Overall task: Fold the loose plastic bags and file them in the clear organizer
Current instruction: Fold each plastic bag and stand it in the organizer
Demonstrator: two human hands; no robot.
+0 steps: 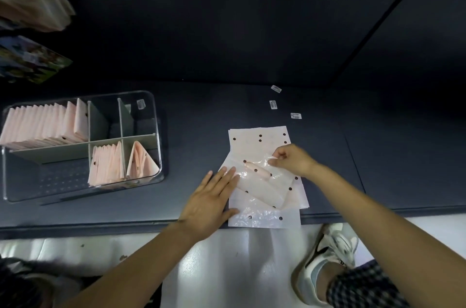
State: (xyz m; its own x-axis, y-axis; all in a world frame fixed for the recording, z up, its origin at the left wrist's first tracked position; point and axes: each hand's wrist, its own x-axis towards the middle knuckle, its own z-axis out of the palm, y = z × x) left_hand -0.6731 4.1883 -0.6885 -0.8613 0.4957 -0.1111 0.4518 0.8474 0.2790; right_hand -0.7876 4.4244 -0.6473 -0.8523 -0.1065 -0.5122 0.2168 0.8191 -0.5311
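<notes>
Lying on the dark surface (252,105) is a pile of plastic bags (264,196), pressed flat by the left hand (209,203). One bag's edge is pinched by the right hand (292,160). Folded bags are kept in the clear organizer (156,131) nearby.

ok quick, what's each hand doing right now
Left hand: open, fingers straight, pressing flat on the loose plastic bags.
Right hand: pinching the top bag, lifting its edge.

Dim overall, with glare on the white floor (227,257), wide-angle bending and blurred upper-left corner.
</notes>
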